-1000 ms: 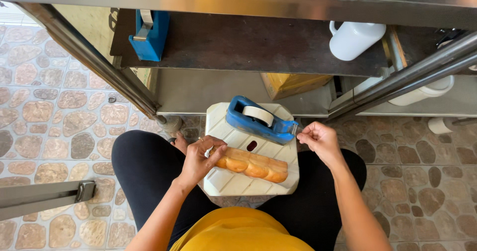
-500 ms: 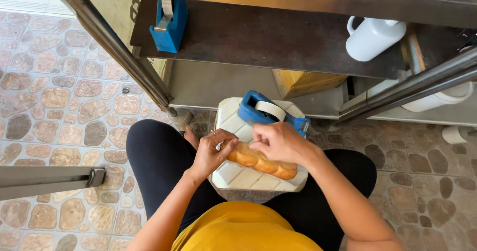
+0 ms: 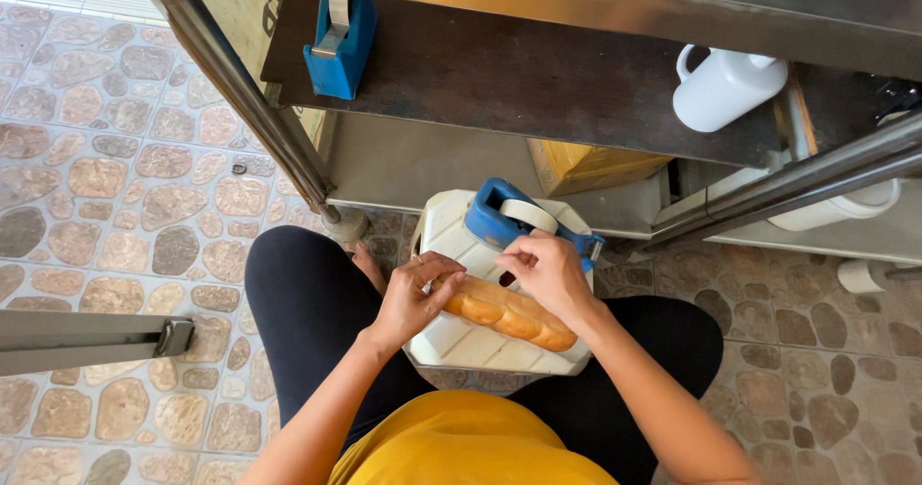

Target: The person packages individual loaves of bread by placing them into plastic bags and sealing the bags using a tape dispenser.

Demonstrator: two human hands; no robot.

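On the far left a metal bar (image 3: 91, 339) juts in over the stone floor (image 3: 106, 187), well apart from the work. Up on the dark shelf (image 3: 538, 72) stands a second blue tape dispenser (image 3: 338, 36), out of play.

The left hand (image 3: 411, 298) pinches the left end of the loaf (image 3: 509, 314), fingers (image 3: 444, 288) curled close around the wrapped tip. The loaf lies slantwise across the white jug (image 3: 461, 336) that serves as a worktop between the knees. To do this well, I judge the left hand should keep that end gathered tight and low against the jug so the wrap does not spring loose.

The right hand (image 3: 549, 272) sits just above the loaf's middle, fingers bunched narrow near the left hand's tips; whether they grip a bit of tape or only the wrap I cannot tell. Behind it, touching the jug's top, lies the blue dispenser (image 3: 509, 224) with its roll. A short pull straight toward the loaf looks best, as a long strip might fold on itself.

Farther right, a white pitcher (image 3: 725, 86) rests on the shelf, and steel rails (image 3: 797, 182) run past.
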